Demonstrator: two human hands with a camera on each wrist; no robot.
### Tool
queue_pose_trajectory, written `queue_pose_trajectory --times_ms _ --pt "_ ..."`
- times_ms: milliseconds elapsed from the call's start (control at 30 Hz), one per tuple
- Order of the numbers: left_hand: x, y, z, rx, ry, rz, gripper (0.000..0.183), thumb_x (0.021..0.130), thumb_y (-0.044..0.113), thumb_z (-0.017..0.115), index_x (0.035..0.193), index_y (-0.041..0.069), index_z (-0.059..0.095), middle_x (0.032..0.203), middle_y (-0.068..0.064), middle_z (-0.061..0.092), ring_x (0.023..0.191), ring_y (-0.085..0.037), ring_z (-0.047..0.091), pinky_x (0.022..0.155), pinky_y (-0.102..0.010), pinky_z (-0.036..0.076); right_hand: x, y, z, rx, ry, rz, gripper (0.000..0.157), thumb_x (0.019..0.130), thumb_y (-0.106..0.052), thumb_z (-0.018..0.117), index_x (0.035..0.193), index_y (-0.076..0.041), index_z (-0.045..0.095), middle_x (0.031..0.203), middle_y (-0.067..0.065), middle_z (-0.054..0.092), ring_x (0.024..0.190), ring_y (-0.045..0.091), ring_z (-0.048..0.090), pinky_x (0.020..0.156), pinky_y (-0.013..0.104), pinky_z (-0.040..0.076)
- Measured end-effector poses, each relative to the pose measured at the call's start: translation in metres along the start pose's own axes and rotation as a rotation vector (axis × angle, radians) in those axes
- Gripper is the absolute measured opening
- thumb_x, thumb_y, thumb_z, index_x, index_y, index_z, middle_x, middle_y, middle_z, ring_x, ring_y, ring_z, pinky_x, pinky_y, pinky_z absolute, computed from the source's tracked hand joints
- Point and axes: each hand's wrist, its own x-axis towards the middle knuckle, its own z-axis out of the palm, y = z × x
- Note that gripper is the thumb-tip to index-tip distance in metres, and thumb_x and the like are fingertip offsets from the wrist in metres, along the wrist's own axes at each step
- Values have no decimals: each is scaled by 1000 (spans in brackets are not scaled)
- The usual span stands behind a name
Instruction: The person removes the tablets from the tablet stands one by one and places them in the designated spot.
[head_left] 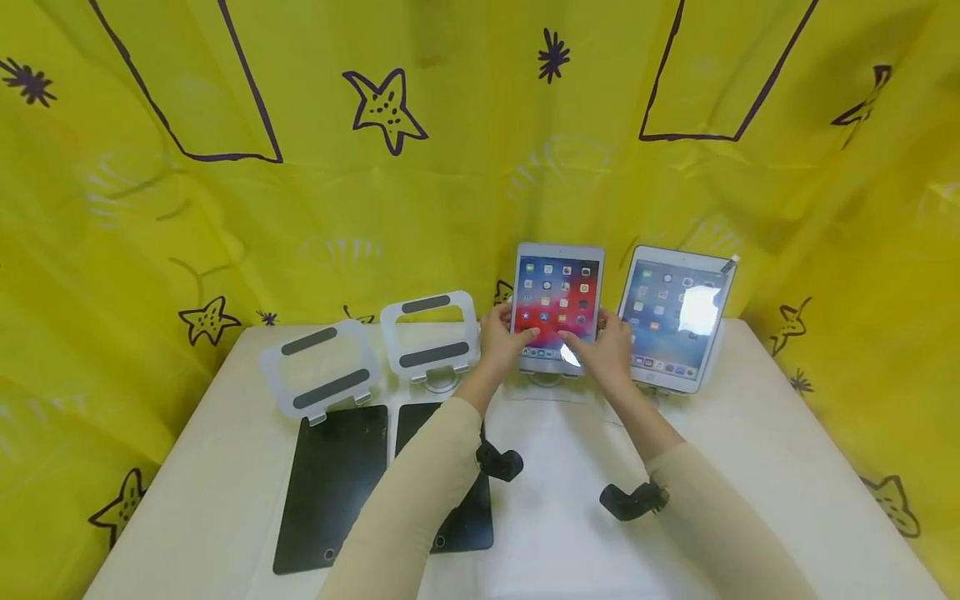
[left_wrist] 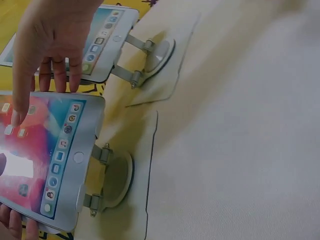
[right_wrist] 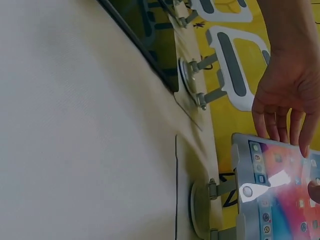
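A white tablet (head_left: 560, 292) with a lit home screen stands tilted back on a stand, both hands at its side edges. The left hand (head_left: 501, 340) grips the left edge, thumb over the front and fingers round the side. On the opposite edge, the right hand (head_left: 609, 348) holds likewise, its thumb above the screen. In the left wrist view, the right hand (left_wrist: 52, 45) reaches over the tablet's (left_wrist: 77, 135) edge. The right wrist view has the left hand (right_wrist: 290, 90) at the tablet's (right_wrist: 250, 170) upper corner. The stand's hinged arms and round base (left_wrist: 117, 177) show below.
Right of it, another lit white tablet (head_left: 671, 317) leans on its own stand. Two white stands with grey pads, one at left (head_left: 322, 371) and one nearer (head_left: 433, 333), hold nothing. Two black tablets (head_left: 333, 483) lie flat, one partly behind the left sleeve. A yellow curtain (head_left: 465, 167) hangs behind the white table (head_left: 555, 517).
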Motion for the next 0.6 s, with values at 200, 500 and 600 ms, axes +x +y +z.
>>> queue_pose_trajectory --times_ms 200,500,600 --pt "1 -4 -4 -45 13 13 51 85 6 68 131 3 47 122 -13 49 107 -24 48 95 -33 47 2 -4 3 71 11 66 77 83 -29 71 138 3 28 132 23 36 119 34 36 96 45 43" --pt "2 -10 -4 -50 72 57 38 88 8 66 124 5 54 117 -11 59 103 -24 55 91 -32 50 2 13 -2 286 53 38 53 90 -13 64 132 3 36 118 17 44 87 16 41 66 9 39" --pt "2 -12 -5 -62 85 96 37 88 7 65 124 6 55 114 -11 60 100 -24 57 88 -31 52 2 16 -4 301 65 13 48 90 -10 63 130 3 39 113 16 47 84 14 43 64 5 40"
